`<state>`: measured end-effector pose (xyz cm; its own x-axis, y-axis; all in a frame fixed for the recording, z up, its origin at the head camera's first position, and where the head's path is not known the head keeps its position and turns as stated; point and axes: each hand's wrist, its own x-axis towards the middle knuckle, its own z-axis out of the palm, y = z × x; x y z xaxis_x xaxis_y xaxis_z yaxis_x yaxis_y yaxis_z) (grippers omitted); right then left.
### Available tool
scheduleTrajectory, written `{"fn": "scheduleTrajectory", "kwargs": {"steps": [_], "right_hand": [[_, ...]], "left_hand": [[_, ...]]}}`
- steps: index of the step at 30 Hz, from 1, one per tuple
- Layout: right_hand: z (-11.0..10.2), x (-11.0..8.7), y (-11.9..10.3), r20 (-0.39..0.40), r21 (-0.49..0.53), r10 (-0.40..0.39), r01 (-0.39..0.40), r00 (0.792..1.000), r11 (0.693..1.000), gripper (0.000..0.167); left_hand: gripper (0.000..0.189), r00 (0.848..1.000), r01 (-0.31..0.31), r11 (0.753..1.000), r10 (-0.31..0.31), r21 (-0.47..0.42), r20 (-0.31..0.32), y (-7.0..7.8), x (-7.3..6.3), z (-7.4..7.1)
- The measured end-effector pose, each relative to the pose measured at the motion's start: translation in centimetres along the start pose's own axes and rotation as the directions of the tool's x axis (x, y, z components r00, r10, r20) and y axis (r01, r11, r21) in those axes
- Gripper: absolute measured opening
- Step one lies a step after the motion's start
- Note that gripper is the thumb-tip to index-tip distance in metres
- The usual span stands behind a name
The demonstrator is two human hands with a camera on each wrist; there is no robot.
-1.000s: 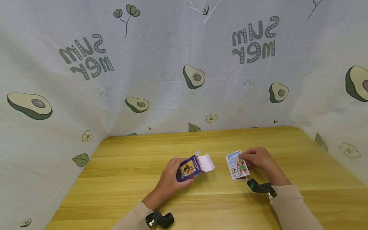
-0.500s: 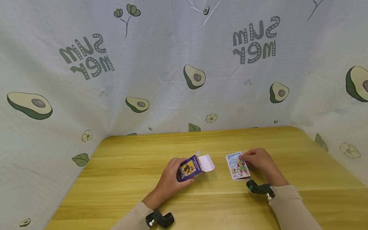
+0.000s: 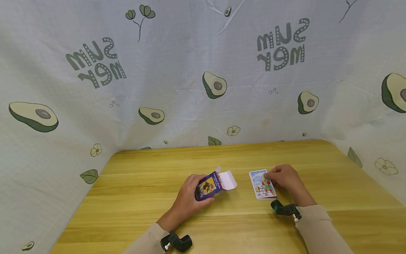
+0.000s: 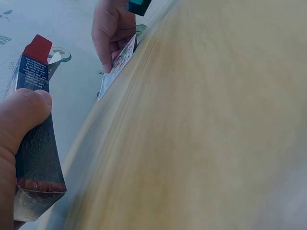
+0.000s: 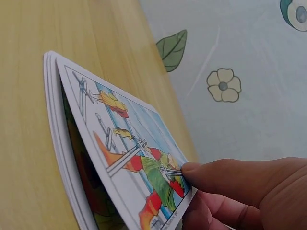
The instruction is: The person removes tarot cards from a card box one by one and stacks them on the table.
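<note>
My left hand (image 3: 185, 198) grips a purple card box (image 3: 207, 187) printed "Universal Waite", thumb along its narrow side in the left wrist view. The box tilts up to the right, its white end flap (image 3: 227, 180) folded out. To its right, my right hand (image 3: 287, 180) pinches the edge of a tarot card (image 5: 139, 158) showing a figure in red and green, the thumb on its picture face. Beneath this card lies a small stack of cards (image 5: 53, 91) on the table. In the right wrist view a gap parts the card from the stack along the near edge.
The wooden table (image 3: 152, 197) extends around both hands. A pale cloth printed with avocados (image 3: 214, 85) hangs behind it and along the sides. Each wrist wears a black camera mount (image 3: 176, 241).
My right hand and the card it pinches have shifted slightly down the head view, toward me. The left hand and the box have stayed in place.
</note>
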<state>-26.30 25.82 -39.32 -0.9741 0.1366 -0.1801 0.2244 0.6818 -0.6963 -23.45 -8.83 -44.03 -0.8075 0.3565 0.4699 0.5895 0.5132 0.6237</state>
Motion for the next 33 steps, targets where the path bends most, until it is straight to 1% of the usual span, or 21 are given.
{"fn": "scheduleTrajectory", "kwargs": {"steps": [9, 16, 33], "right_hand": [[0.4, 0.0, 0.1, -0.015, -0.042, -0.023, 0.023, 1.000, 0.999, 0.031], [0.6, -0.2, 0.0, -0.022, -0.074, -0.027, 0.025, 0.999, 0.997, 0.030], [1.2, -0.5, -0.2, -0.054, -0.124, -0.053, 0.046, 0.997, 0.991, 0.026]], "left_hand": [[0.068, 1.000, -0.009, 1.000, 0.009, -0.003, 0.002, 0.0, -0.1, -0.1], [0.068, 1.000, -0.012, 1.000, 0.012, 0.000, 0.000, -0.1, -0.1, -0.1], [0.068, 1.000, -0.022, 1.000, 0.022, 0.010, 0.000, -0.1, -0.1, -0.2]]}}
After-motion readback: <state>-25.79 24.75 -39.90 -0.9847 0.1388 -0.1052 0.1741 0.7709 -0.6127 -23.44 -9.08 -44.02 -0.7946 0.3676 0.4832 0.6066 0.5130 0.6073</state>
